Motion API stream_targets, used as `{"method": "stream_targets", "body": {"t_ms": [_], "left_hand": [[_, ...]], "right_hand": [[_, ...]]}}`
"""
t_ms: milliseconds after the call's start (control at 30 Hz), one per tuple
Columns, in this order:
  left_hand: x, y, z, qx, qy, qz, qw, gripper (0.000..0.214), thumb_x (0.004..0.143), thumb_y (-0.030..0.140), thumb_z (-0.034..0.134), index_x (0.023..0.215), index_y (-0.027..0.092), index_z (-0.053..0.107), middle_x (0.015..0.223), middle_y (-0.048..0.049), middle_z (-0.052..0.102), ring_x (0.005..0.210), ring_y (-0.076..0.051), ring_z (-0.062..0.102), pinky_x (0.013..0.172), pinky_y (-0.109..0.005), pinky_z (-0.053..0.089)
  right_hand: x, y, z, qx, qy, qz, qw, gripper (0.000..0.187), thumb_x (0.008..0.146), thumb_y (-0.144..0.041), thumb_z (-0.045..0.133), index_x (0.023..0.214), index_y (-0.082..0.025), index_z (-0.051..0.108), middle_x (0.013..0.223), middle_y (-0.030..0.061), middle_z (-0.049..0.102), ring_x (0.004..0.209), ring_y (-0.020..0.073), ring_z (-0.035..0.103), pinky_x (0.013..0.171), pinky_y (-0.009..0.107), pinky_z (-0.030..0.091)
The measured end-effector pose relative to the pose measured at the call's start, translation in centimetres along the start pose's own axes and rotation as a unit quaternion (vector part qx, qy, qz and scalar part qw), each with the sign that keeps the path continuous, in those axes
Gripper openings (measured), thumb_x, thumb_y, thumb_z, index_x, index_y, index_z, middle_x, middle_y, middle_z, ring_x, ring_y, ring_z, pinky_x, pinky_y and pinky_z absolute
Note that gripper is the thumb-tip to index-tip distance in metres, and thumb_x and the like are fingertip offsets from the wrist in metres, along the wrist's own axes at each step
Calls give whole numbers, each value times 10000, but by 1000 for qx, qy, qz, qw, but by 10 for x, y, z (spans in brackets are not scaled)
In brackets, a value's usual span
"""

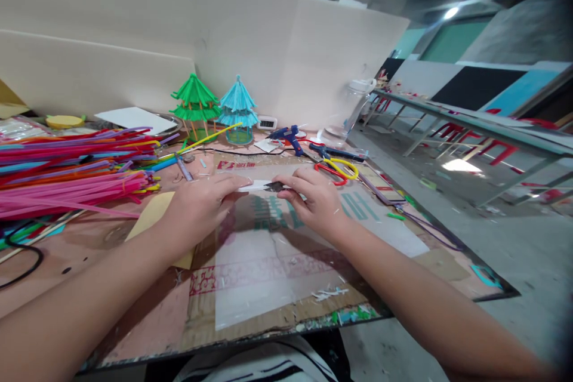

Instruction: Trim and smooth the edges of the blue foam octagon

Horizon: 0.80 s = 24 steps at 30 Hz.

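My left hand (203,203) rests on the cardboard mat (250,304), its fingers closed on a small white strip (251,187). My right hand (313,197) sits just to the right, fingers curled round a small dark tool (274,187) whose tip meets the strip's end. Both hands lie over a clear plastic sheet (259,274) spread on the cardboard.
A big pile of coloured straws (67,173) fills the left of the table. At the back stand a green straw pagoda (195,104) and a blue one (238,108). A blue glue gun (289,136), red-and-yellow scissors (336,171) and a black cable (27,262) lie nearby.
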<state>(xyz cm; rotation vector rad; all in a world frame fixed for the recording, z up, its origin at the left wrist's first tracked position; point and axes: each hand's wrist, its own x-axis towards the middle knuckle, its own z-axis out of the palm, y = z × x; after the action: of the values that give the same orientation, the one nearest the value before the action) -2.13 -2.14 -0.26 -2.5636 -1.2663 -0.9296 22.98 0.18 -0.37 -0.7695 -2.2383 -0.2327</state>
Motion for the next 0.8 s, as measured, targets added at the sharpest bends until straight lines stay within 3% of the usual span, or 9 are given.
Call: {"method": "stream_targets", "body": {"t_ms": [333,567,800], "left_hand": [[-1,-1,1,10,-9,-5,1000,305,889,154,538,1146,232,683,1087,-32,756,910,-208,710,726,-297,492],[-1,-4,6,19,-17,-27,999,276,915,232,493,1083,235,712,1022,-38,767,885,-228,712,710,-314,497],[0,0,5,22,-33,-37,999,279,926,248,482,1095,233,704,1058,-40,762,929,-236,710,720,-315,501]], "right_hand": [[-1,3,2,-2,4,-15,1000,261,978,-329,519,1076,-176,706,752,37,595,703,164,534,653,289,386],[0,1,-1,22,3,39,999,309,975,-355,517,1090,-135,701,735,36,569,709,170,536,663,292,402],[0,1,3,21,-17,38,999,290,967,-354,527,1068,-156,712,763,48,600,740,178,552,679,297,405]]}}
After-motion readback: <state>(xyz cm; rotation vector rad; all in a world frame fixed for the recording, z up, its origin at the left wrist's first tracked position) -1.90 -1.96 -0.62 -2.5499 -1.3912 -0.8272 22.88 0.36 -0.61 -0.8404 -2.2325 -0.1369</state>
